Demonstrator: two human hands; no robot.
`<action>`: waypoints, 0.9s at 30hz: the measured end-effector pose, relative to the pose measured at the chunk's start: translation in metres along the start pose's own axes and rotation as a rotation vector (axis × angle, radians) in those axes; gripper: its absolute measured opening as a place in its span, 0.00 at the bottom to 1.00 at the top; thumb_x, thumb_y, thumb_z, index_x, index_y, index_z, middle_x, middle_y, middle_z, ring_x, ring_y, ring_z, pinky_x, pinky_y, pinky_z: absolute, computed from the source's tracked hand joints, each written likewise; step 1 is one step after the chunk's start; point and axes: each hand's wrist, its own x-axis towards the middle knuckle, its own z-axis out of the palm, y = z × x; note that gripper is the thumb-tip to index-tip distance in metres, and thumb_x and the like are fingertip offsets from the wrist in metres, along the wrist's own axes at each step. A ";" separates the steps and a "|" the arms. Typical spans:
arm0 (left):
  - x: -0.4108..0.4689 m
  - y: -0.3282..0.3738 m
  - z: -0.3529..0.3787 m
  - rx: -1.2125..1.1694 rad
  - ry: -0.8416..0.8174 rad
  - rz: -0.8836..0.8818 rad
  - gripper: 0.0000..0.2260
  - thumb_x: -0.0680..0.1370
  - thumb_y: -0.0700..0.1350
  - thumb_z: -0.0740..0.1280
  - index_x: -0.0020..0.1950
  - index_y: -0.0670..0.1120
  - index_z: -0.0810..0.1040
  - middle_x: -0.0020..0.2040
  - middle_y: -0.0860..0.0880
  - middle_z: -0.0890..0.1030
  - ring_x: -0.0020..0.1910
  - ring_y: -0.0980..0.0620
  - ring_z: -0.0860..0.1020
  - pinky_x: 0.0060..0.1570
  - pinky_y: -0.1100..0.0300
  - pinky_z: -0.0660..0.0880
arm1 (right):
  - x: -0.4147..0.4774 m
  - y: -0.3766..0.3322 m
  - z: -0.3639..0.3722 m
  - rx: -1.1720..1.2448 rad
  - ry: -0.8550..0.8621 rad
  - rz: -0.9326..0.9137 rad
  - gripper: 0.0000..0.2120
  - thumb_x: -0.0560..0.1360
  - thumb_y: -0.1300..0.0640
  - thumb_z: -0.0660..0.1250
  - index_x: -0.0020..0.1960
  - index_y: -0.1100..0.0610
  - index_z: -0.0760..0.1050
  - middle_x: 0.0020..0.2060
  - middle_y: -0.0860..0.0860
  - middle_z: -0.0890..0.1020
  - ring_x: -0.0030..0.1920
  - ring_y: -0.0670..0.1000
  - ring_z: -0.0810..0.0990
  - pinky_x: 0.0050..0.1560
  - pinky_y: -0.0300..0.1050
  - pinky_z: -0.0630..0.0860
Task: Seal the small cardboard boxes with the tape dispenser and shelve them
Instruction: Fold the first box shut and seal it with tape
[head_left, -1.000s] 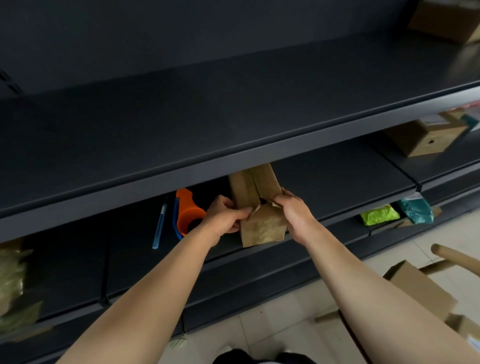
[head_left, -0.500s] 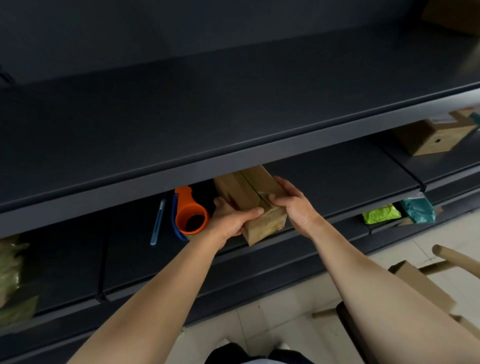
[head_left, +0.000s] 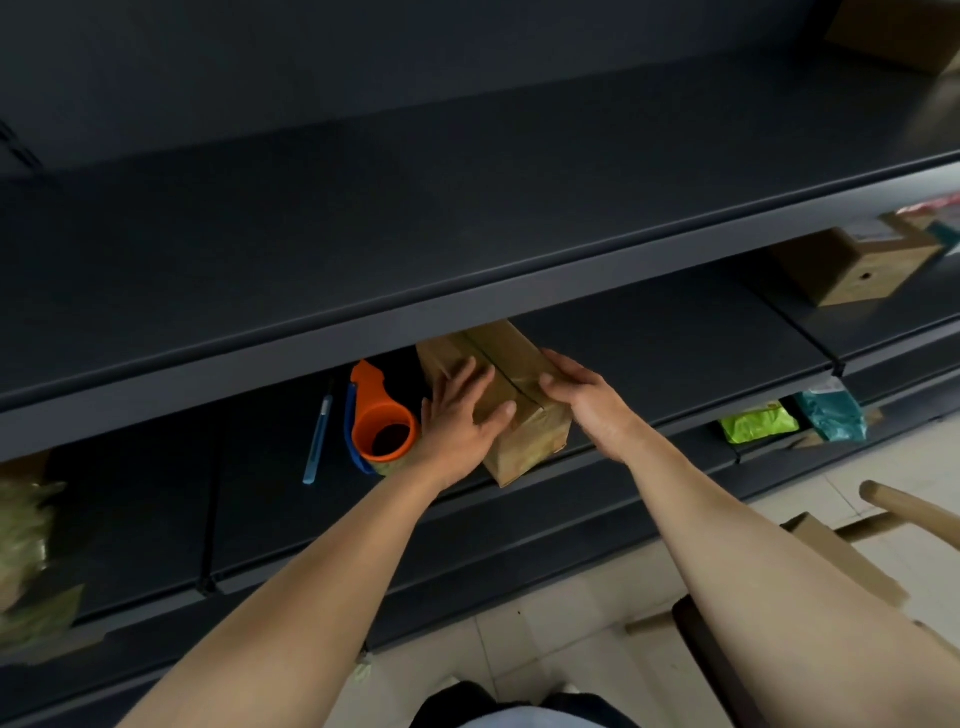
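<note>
A small brown cardboard box (head_left: 524, 441) lies on the middle dark shelf (head_left: 649, 358), its two top flaps folded down and meeting at a centre seam. My left hand (head_left: 457, 415) lies flat on the left flap with straight, spread fingers. My right hand (head_left: 587, 400) curls over the box's right top edge and holds the right flap down. An orange and blue tape dispenser (head_left: 379, 421) rests on the same shelf just left of my left hand, untouched.
A blue pen-like cutter (head_left: 318, 441) lies left of the dispenser. Another cardboard box (head_left: 852, 270) sits further right on this shelf. Green (head_left: 758, 423) and teal (head_left: 831, 410) packets lie on a lower shelf. A box (head_left: 841, 561) and a wooden chair (head_left: 909, 509) stand on the floor at right.
The box's flaps stood upright a second ago; both hands have folded them down flat, and the box now lies tilted leftward. My left hand has opened out over the top.
</note>
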 end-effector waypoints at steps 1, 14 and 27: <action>0.000 -0.002 -0.001 -0.021 0.001 -0.001 0.26 0.80 0.58 0.57 0.77 0.56 0.56 0.78 0.58 0.46 0.77 0.51 0.40 0.72 0.47 0.36 | -0.001 0.003 -0.002 0.055 0.009 0.010 0.16 0.82 0.52 0.58 0.69 0.51 0.70 0.57 0.50 0.81 0.57 0.51 0.80 0.62 0.48 0.74; 0.003 0.013 0.014 -0.097 0.070 -0.089 0.36 0.73 0.57 0.69 0.75 0.54 0.54 0.77 0.54 0.48 0.76 0.52 0.43 0.74 0.45 0.40 | -0.012 0.014 0.003 0.013 0.112 0.004 0.23 0.76 0.61 0.66 0.70 0.54 0.68 0.55 0.52 0.81 0.53 0.51 0.82 0.57 0.48 0.78; 0.000 0.013 0.001 0.091 -0.035 -0.077 0.34 0.75 0.65 0.61 0.76 0.56 0.52 0.78 0.57 0.43 0.76 0.47 0.39 0.72 0.42 0.36 | -0.030 0.006 0.018 -0.278 0.212 -0.065 0.31 0.77 0.56 0.67 0.76 0.55 0.59 0.64 0.51 0.73 0.62 0.51 0.73 0.57 0.38 0.71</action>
